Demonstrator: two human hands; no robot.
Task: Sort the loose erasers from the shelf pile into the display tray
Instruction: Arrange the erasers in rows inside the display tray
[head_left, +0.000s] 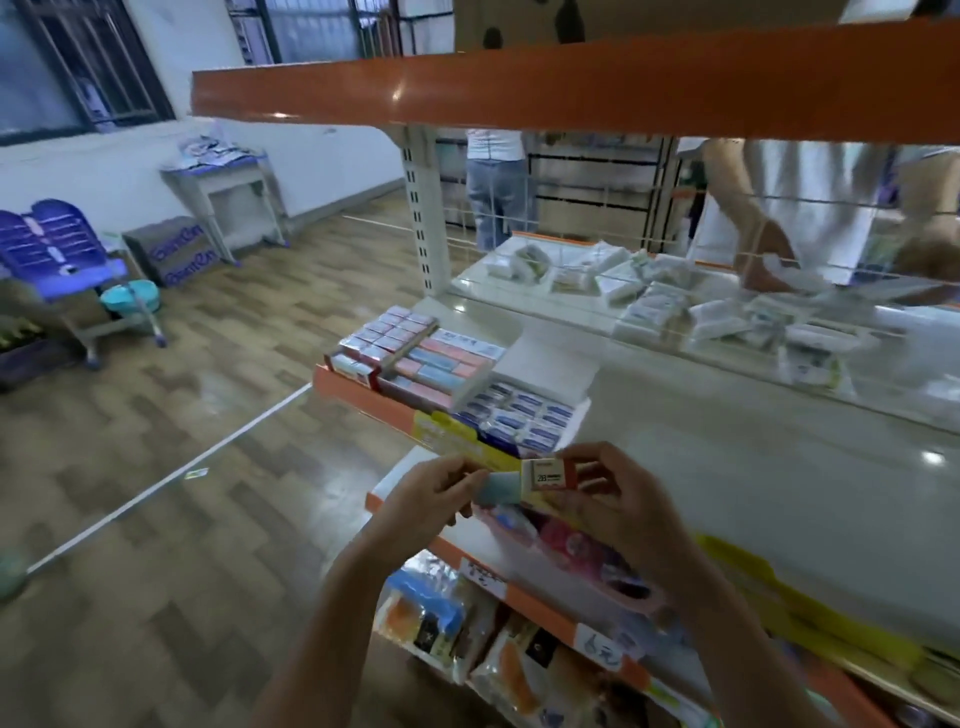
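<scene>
My left hand (426, 499) pinches a pale blue eraser (498, 489) in front of the shelf edge. My right hand (618, 499) grips a white and red eraser marked 2B (550, 475), held end to end against the blue one. Behind them on the shelf stands a white display tray (545, 364) with rows of blue-sleeved erasers (524, 415). Left of it sit boxes of pink and blue erasers (441, 364) and red and white ones (384, 332). A pile of loose white erasers (717, 312) lies at the far side of the shelf.
An orange shelf board (571, 88) hangs overhead. Behind the wire grid, another person's hand (763, 260) reaches into goods on the far side, and a second person stands further back. Lower shelves (519, 649) hold packaged goods. Wooden floor with a chair and boxes lies left.
</scene>
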